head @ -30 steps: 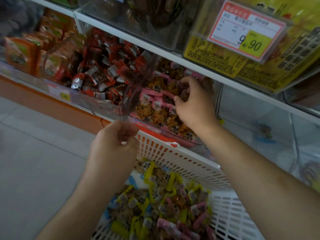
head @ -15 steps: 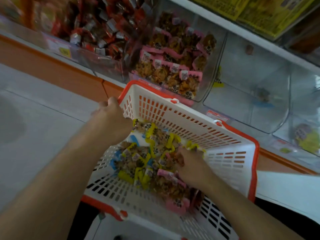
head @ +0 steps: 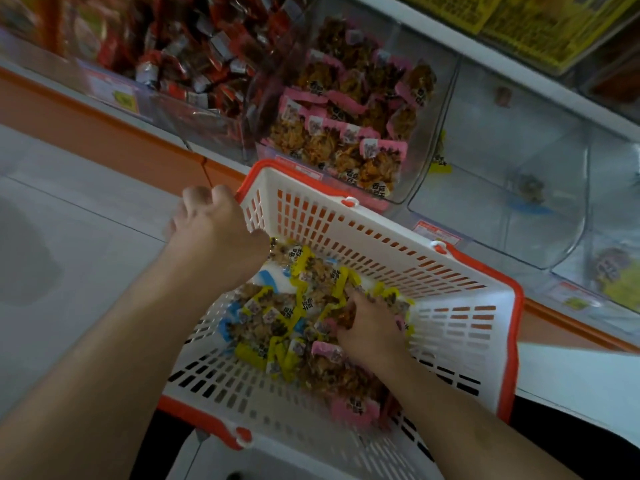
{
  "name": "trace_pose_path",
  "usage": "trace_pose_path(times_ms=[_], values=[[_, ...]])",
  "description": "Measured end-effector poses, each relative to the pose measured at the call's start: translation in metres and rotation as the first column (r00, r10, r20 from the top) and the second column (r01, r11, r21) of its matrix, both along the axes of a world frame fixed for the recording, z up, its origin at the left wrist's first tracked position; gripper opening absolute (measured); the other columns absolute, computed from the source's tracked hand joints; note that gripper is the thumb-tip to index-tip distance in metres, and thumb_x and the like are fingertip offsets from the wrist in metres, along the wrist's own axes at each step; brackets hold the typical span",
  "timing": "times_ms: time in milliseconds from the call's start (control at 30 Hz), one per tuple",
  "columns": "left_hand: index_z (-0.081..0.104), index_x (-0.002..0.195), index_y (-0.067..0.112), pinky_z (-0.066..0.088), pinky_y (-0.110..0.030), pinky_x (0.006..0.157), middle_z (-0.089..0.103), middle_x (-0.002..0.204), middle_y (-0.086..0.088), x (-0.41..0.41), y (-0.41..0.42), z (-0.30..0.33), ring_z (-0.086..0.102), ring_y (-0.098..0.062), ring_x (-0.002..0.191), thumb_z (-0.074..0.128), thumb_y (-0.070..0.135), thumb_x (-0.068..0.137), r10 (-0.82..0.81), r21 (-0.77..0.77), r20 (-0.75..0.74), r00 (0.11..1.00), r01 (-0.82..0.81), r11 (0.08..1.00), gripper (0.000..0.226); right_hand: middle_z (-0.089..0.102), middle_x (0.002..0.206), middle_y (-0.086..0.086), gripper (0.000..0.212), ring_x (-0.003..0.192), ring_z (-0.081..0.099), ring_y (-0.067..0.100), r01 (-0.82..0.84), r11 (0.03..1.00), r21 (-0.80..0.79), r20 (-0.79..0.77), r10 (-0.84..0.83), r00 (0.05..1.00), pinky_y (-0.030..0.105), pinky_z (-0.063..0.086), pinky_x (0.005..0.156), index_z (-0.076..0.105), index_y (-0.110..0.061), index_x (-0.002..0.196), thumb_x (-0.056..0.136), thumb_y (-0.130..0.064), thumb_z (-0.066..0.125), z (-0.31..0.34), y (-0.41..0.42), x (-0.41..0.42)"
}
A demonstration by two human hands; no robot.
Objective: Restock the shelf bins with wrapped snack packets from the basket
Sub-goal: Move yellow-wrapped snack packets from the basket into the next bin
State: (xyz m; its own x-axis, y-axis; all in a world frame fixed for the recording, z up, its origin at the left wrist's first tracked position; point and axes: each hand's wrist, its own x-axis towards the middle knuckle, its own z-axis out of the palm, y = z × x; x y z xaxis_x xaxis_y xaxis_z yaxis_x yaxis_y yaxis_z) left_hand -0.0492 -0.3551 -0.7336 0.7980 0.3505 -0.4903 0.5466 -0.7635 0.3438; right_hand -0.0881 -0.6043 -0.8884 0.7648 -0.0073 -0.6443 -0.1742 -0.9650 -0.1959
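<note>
Snack packets [head: 277, 317] at frame centre look light, crinkly, slippery; right hand [head: 370, 327] fingers curl into them, left hand [head: 211, 233] grips the basket [head: 346, 230] rim.

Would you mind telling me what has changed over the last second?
The right hand left the pink-packet bin and dropped into the basket, where it now digs among the packets. The left hand still grips the basket's corner; the bins look unchanged.
</note>
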Motion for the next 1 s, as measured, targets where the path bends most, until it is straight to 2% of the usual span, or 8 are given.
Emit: trace_pose_path(times_ms=[100,200,300,400,567,700,767,1000], values=[[0.046,0.136,0.013,0.039,-0.047,0.11,0.037,0.144,-0.008,0.002,-0.004,0.006,0.036,-0.035,0.135,0.062,0.026,0.09,0.057,-0.033,0.295,0.954,-0.05,0.998,0.05,0.063,0.104,-0.01,0.021,0.089,0.061,0.007,0.139,0.973,0.186,0.021,-0.145,0.989,0.03,0.057,0.075,0.062,-0.033,0.101,0.093,-0.044,0.077,0.024,-0.003,0.009],[0.058,0.125,0.025,0.046,-0.027,0.083,0.053,0.126,0.004,0.003,-0.016,0.007,0.056,-0.018,0.112,0.059,0.023,0.095,0.04,-0.135,0.427,0.903,0.02,0.991,0.03,0.067,0.099,-0.018,0.011,0.085,0.063,-0.001,0.196,0.929,0.315,0.004,-0.208,0.978,0.02,0.054,0.071,0.068,-0.038,0.101,0.095,-0.031,0.074,0.056,0.001,0.02],[0.061,0.123,0.029,0.051,-0.019,0.061,0.065,0.117,0.009,0.0,-0.036,0.005,0.066,-0.008,0.091,0.059,0.037,0.098,-0.054,-0.281,0.273,0.96,0.134,0.95,0.026,0.073,0.101,-0.021,0.02,0.092,0.068,-0.001,0.19,0.874,0.448,0.033,-0.229,0.973,0.028,0.06,0.082,0.073,-0.04,0.103,0.091,-0.025,0.074,0.094,0.01,0.028],[0.057,0.125,0.025,0.059,-0.036,0.07,0.071,0.108,0.006,-0.005,-0.051,0.0,0.071,-0.012,0.086,0.066,0.059,0.092,-0.162,-0.446,0.012,0.987,0.151,0.882,0.048,0.074,0.106,-0.022,0.032,0.098,0.068,-0.002,0.048,0.811,0.583,0.129,-0.151,0.98,0.024,0.058,0.082,0.073,-0.042,0.11,0.092,-0.015,0.071,0.135,0.013,0.029],[0.07,0.112,0.025,0.065,-0.044,0.069,0.079,0.084,0.002,0.001,-0.047,0.0,0.077,-0.017,0.071,0.072,0.023,0.097,-0.012,-0.689,0.114,0.993,0.088,0.72,0.015,0.064,0.111,-0.022,0.03,0.103,0.062,0.0,-0.053,0.763,0.644,0.269,-0.162,0.95,0.012,0.047,0.081,0.069,-0.047,0.116,0.099,-0.023,0.072,0.164,0.005,0.037],[0.075,0.107,0.029,0.058,-0.064,0.083,0.08,0.093,-0.004,0.005,-0.04,0.002,0.075,-0.034,0.087,0.073,0.041,0.093,0.03,-0.75,0.13,0.991,0.079,0.657,0.018,0.067,0.118,-0.014,0.012,0.11,0.066,0.006,0.059,0.629,0.775,0.151,-0.275,0.95,0.035,0.053,0.095,0.069,-0.035,0.109,0.101,-0.026,0.071,0.163,-0.001,0.056],[0.078,0.104,0.026,0.057,-0.057,0.08,0.079,0.094,-0.008,0.006,-0.042,0.0,0.073,-0.036,0.087,0.073,0.037,0.095,0.126,-0.81,0.105,0.986,0.012,0.587,0.015,0.072,0.109,-0.007,0.014,0.106,0.07,0.014,0.087,0.57,0.817,0.11,-0.302,0.947,0.046,0.058,0.095,0.071,-0.031,0.103,0.099,-0.019,0.075,0.162,-0.003,0.064],[0.074,0.101,0.003,0.042,-0.037,0.06,0.073,0.085,-0.017,0.019,-0.056,0.01,0.069,-0.026,0.069,0.052,0.03,0.104,0.383,-0.946,-0.019,0.923,-0.14,0.291,0.035,0.077,0.101,0.007,0.024,0.098,0.075,0.025,0.156,0.42,0.894,0.009,-0.365,0.931,0.046,0.065,0.085,0.074,-0.025,0.1,0.091,-0.005,0.082,0.164,-0.015,0.083]])
